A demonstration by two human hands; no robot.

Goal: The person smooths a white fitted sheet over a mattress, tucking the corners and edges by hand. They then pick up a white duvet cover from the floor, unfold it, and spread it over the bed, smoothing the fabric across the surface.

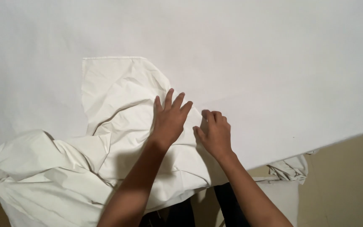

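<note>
A crumpled white cloth (pixel 106 109) lies on a flat white-covered surface (pixel 253 54), bunched in folds toward the lower left. My left hand (pixel 169 120) rests flat on the cloth near its right edge, fingers spread and pointing away from me. My right hand (pixel 215 133) sits just to the right of it, fingers curled at the cloth's edge, pinching or pressing the fabric where it meets the flat surface. Both forearms reach up from the bottom of the view.
The white surface's edge runs diagonally at the lower right, with a beige floor (pixel 349 185) beyond it. A bit of bunched white fabric (pixel 290 168) hangs below that edge. Dark clothing (pixel 227 206) shows between my arms.
</note>
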